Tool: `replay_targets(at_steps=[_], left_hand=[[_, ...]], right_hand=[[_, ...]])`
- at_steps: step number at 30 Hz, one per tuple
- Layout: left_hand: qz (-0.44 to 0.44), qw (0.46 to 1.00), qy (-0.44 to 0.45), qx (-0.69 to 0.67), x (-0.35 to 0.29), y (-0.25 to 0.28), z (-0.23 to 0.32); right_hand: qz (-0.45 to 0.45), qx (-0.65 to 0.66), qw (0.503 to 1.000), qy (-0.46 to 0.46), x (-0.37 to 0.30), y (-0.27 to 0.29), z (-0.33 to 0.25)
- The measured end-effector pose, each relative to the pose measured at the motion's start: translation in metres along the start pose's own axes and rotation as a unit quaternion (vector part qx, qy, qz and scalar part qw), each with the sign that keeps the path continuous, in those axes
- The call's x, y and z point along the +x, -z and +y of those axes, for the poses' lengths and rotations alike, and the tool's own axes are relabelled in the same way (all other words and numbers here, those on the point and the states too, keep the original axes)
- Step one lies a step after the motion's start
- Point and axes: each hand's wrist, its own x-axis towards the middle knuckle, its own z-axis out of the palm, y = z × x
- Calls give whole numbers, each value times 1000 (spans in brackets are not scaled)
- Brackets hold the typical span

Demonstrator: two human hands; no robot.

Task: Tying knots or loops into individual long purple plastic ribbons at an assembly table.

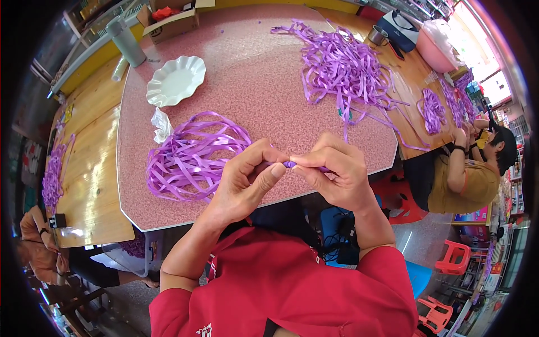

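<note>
Both hands are narrow, fingertips nearly meeting: your L hand [242, 182] and R hand [337, 171] each pinch a bit of purple ribbon [289, 164], held up in front of you at the worktop [269, 101] near edge. Bunched part sits btwn the fingertips; too small to tell if it's a knot. To work it well: pinch close to the bunch w/ thumb + index, L steady, R making the small adjustments; pull evenly, no sharp tugs, & watch for twists, b/c thin satin-like strip prob. slips and creases easily. Elbows low = steadier tips. Mind the looped ribbon bundle [191, 160] just beside your L hand, don't snag it; the bigger ribbon heap [348, 67] is well apart, far R.
</note>
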Motion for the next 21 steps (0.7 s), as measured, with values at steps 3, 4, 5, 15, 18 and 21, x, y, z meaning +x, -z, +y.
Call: replay_targets(at_steps=[3,4,5,15,18,21], left_hand=[[3,998,-1,-68,-1,-5,3],[2,996,5,-92,-2,-5,4],[1,993,12,-115,-2,-6,4],[-57,992,39,-109,0,2,13],[-49,993,69,-86,0,4,15],[-77,996,42,-27,3,10,12]], right_hand=[[-14,2,1000,-14,-1,2,-4],[-13,2,1000,-14,-1,3,-4],[-12,-5,1000,0,-1,3,-4],[-105,97,990,15,10,20,-1],[-104,124,987,-18,10,18,1],[-136,146,979,-45,12,21,7]])
